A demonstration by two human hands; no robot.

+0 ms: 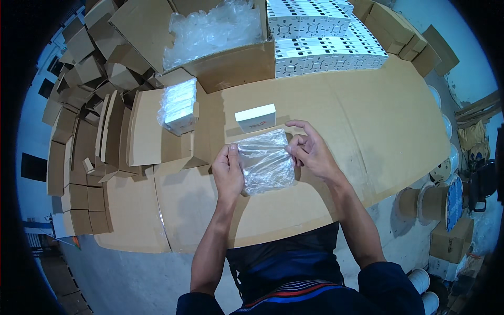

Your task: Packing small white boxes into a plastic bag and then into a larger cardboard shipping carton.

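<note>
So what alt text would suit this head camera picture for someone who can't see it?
Two bare hands, left and right, pinch the edges of a clear plastic bag over a cardboard-covered table. A small white box lies just beyond; cartons are piled at the left.

One head-worn fisheye view looks steeply down, close over the cardboard-covered surface (367,121); forearms enter from the lower edge.

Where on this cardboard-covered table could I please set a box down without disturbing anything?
Bare cardboard lies right of the right hand, below the stacked white boxes. Another patch lies near the table's front edge, left of the left hand. The left side is crowded with folded cartons.
</note>
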